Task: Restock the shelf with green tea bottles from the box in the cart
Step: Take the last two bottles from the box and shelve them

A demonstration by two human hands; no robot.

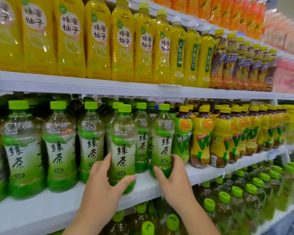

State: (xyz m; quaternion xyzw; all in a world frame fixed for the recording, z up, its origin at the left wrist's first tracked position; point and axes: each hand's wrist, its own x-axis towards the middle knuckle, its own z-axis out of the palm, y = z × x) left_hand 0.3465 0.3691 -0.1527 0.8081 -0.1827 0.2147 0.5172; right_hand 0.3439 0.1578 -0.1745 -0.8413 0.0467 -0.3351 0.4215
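Green tea bottles with light green caps stand in rows on the white middle shelf point(61, 206). My left hand point(102, 180) grips the lower part of one green tea bottle point(122, 143) at the shelf's front edge, upright. My right hand point(171, 177) is wrapped around the base of a second green tea bottle point(162, 138), just to the right, beside the last green tea column. More green tea bottles point(58, 145) fill the shelf to the left. The box and cart are out of view.
Yellow-capped lemon tea bottles point(217, 136) stand right of the green tea. Yellow honey pomelo bottles point(98, 39) fill the shelf above. Green-capped bottles point(236, 194) crowd the shelf below. The right edge of the view is blurred.
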